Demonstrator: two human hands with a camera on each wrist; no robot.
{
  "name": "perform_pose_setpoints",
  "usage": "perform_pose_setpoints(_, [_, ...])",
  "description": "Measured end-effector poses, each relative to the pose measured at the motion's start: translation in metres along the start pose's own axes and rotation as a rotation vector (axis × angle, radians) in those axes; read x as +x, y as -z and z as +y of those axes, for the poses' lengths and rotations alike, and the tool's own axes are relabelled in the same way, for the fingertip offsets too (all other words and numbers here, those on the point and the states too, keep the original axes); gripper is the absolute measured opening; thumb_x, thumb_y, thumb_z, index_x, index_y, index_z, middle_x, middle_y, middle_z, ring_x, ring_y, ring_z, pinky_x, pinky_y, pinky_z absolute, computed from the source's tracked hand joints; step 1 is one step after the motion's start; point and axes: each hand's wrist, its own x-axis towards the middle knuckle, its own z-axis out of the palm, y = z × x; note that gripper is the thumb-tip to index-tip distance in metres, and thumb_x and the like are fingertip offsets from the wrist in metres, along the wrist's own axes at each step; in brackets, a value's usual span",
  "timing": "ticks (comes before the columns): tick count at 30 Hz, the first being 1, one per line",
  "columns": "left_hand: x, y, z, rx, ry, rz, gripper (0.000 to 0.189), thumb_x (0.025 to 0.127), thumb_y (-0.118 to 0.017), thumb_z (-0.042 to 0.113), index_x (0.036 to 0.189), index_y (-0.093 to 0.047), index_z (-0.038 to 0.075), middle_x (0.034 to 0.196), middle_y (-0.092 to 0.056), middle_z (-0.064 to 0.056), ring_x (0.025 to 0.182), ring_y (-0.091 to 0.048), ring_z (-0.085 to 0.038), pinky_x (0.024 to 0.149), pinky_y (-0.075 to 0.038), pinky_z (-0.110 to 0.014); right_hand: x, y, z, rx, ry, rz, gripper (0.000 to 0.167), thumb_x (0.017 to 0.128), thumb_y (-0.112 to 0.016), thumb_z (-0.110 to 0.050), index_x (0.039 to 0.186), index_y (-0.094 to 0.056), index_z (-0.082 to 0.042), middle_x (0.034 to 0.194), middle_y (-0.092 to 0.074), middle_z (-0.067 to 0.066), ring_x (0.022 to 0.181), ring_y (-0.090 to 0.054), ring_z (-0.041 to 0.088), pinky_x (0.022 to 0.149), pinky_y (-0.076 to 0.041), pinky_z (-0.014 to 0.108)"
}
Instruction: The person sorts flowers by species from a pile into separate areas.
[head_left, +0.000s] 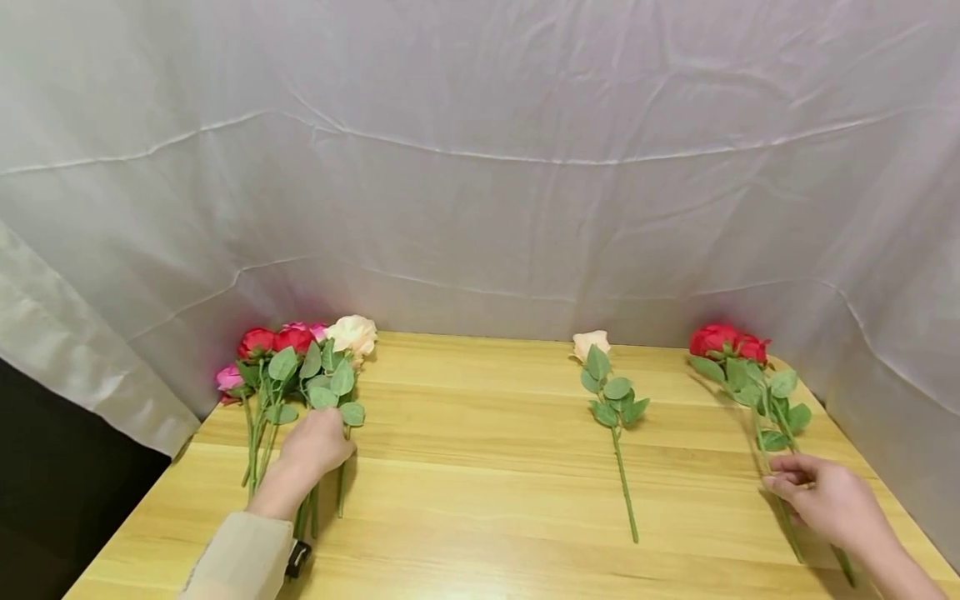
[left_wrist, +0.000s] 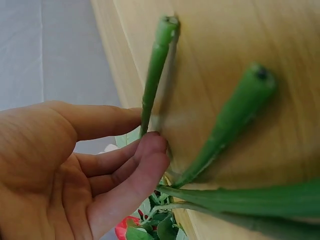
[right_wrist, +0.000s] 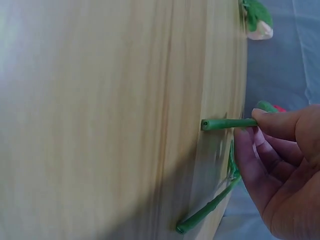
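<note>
Beige sleeve (head_left: 238,558) and bare right forearm (head_left: 903,567) reach in from the lower edge of the head view, with a small black device (head_left: 297,558) at the sleeve's cuff. Past them, stem ends point toward the camera over the wooden bench (head_left: 480,500).

The left hand (head_left: 318,442) has its fingers drawn narrow, thumb and fingertips pinching one left-hand stem (left_wrist: 152,82). A neighbouring stem (left_wrist: 227,122) is just beside it, outside the pinch, and more stems (left_wrist: 250,200) run below in the left wrist view.

Well apart, the right hand (head_left: 832,496) pinches a right-hand stem (right_wrist: 227,124) between thumb and fingers; a loose stem (right_wrist: 205,212) is near it, outside the pinch.

Farther on, green leaves (head_left: 343,377) crowd above the left hand. Between the two groups a single pale rose (head_left: 592,344) lies apart from both hands, its head away from the camera.

Toward the bench's far edge, on the left, are a pink bloom (head_left: 228,377), red blooms (head_left: 257,342) and a cream bloom (head_left: 352,335); which one the left-hand stem carries, I cannot tell. On the right, two red heads (head_left: 714,340) touch. Behind hangs creased grey cloth (head_left: 480,208).
</note>
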Motion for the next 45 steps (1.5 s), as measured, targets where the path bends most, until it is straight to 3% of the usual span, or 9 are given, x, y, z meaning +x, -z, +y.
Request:
perform_pose_setpoints(9, [0.004, 0.000, -0.001, -0.025, -0.014, -0.002, 0.033, 0.085, -0.062, -0.001, 0.061, -0.045, 0.013, 0.057, -0.043, -0.004, 0.052, -0.046, -0.020, 0.048, -0.040, -0.029, 0.009, -0.001, 0.005, -0.095, 0.011, -0.023, 0.040, 0.099, -0.070, -0.024, 0.118, -0.069, 0.012, 0.094, -0.077, 0.015, 0.065, -0.068, 0.016, 0.054, -0.057, 0.030])
perform_pose_setpoints(15, [0.001, 0.002, -0.001, -0.112, 0.034, -0.032, 0.031, 0.088, -0.062, -0.001, 0.061, -0.050, 0.011, 0.054, -0.055, -0.008, 0.046, -0.059, -0.020, 0.049, -0.050, -0.032, 0.013, -0.002, 0.005, -0.165, 0.043, -0.009, 0.036, 0.094, -0.075, -0.023, 0.111, -0.072, 0.009, 0.090, -0.077, 0.011, 0.060, -0.067, 0.014, 0.055, -0.055, 0.033])
perform_pose_setpoints(22, [0.001, 0.000, -0.003, -0.199, 0.076, -0.050, 0.048, 0.090, -0.062, -0.001, 0.054, -0.036, 0.018, 0.049, -0.024, 0.007, 0.048, -0.064, -0.021, 0.053, -0.052, -0.030, 0.017, -0.004, 0.003, -0.272, 0.093, 0.004, 0.028, 0.091, -0.078, -0.022, 0.103, -0.074, 0.003, 0.086, -0.074, 0.006, 0.071, -0.068, 0.024, 0.064, -0.055, 0.047])
perform_pose_setpoints(28, [-0.002, 0.000, -0.005, -0.249, 0.085, -0.056, 0.053, 0.094, -0.071, 0.006, 0.058, -0.035, 0.020, 0.053, -0.020, 0.008, 0.052, -0.067, -0.019, 0.067, -0.052, -0.034, 0.019, -0.005, 0.001, -0.310, 0.118, 0.016, 0.023, 0.089, -0.079, -0.019, 0.099, -0.074, 0.001, 0.085, -0.074, 0.006, 0.079, -0.069, 0.035, 0.067, -0.054, 0.055])
perform_pose_setpoints(30, [-0.003, 0.000, -0.005, -0.275, 0.084, -0.058, 0.053, 0.094, -0.071, 0.006, 0.057, -0.034, 0.019, 0.053, -0.020, 0.008, 0.052, -0.067, -0.019, 0.064, -0.050, -0.032, 0.018, -0.006, 0.001, -0.309, 0.113, 0.016, 0.022, 0.089, -0.078, -0.019, 0.099, -0.074, 0.001, 0.086, -0.074, 0.007, 0.081, -0.069, 0.037, 0.068, -0.054, 0.056])
perform_pose_setpoints(33, [-0.004, 0.001, -0.004, -0.343, 0.081, -0.059, 0.038, 0.094, -0.072, 0.004, 0.064, -0.048, 0.010, 0.058, -0.040, 0.001, 0.057, -0.069, -0.020, 0.061, -0.054, -0.033, 0.017, -0.006, 0.000, -0.308, 0.103, 0.014, 0.021, 0.090, -0.077, -0.017, 0.101, -0.074, 0.001, 0.088, -0.074, 0.010, 0.084, -0.069, 0.042, 0.070, -0.053, 0.058])
perform_pose_setpoints(36, [-0.005, 0.001, -0.002, -0.460, 0.089, -0.063, 0.012, 0.093, -0.072, 0.002, 0.089, -0.063, -0.005, 0.084, -0.062, -0.015, 0.065, -0.072, -0.022, 0.063, -0.062, -0.037, 0.018, -0.005, 0.003, -0.309, 0.094, 0.015, 0.021, 0.091, -0.075, -0.017, 0.102, -0.074, 0.000, 0.090, -0.075, 0.011, 0.086, -0.068, 0.045, 0.070, -0.053, 0.058])
perform_pose_setpoints(38, [-0.007, 0.001, 0.000, -0.538, 0.098, -0.064, 0.022, 0.093, -0.071, 0.001, 0.109, -0.063, -0.012, 0.103, -0.065, -0.023, 0.069, -0.073, -0.024, 0.068, -0.065, -0.038, 0.019, -0.005, 0.004, -0.310, 0.090, 0.018, 0.020, 0.090, -0.075, -0.017, 0.101, -0.074, -0.001, 0.090, -0.075, 0.011, 0.085, -0.068, 0.044, 0.070, -0.053, 0.057])
perform_pose_setpoints(45, [-0.010, 0.000, 0.009, -0.717, 0.090, -0.061, 0.026, 0.095, -0.071, 0.001, 0.114, -0.061, -0.013, 0.100, -0.067, -0.021, 0.066, -0.069, -0.020, 0.065, -0.065, -0.036, 0.019, -0.006, 0.001, -0.308, 0.086, 0.024, 0.021, 0.091, -0.075, -0.020, 0.100, -0.074, -0.001, 0.089, -0.074, 0.010, 0.083, -0.069, 0.041, 0.069, -0.053, 0.056])
